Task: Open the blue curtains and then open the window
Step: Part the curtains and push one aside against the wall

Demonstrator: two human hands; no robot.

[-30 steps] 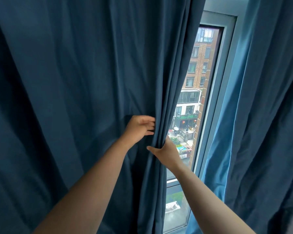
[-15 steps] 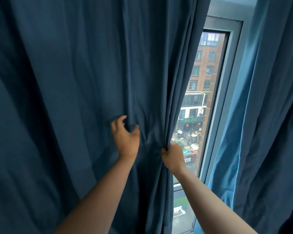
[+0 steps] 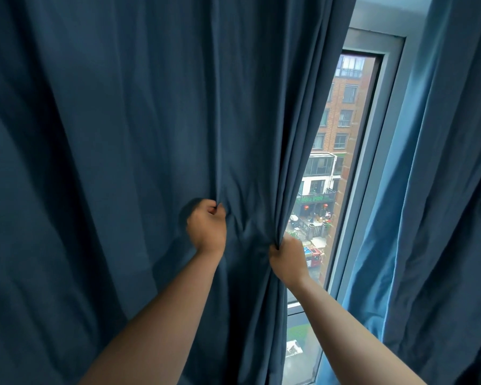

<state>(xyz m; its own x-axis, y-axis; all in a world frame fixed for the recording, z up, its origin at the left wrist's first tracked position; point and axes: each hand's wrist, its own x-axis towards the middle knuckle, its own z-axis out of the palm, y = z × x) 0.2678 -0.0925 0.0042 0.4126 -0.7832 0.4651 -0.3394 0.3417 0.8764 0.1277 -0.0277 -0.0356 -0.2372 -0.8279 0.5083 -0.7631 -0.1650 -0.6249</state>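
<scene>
A dark blue left curtain (image 3: pixel 117 151) fills most of the view and hangs in folds. My left hand (image 3: pixel 206 227) is closed on a bunch of its fabric a little in from the edge. At the curtain's right edge, lower down, my right hand (image 3: pixel 288 258) grips the hem. A lighter blue right curtain (image 3: pixel 439 207) hangs at the right. Between the two curtains a narrow strip of the window (image 3: pixel 336 151) shows, with its grey frame (image 3: pixel 372 151). No window handle is in sight.
Through the glass I see a brick building (image 3: pixel 342 112) and a street far below. A horizontal frame bar (image 3: pixel 295 307) crosses the window low down, just right of my right forearm.
My left hand has shifted left along the curtain, opened, and closed on a new bunch of fabric. My right hand has kept hold of the curtain's edge. The view has shifted slightly.
</scene>
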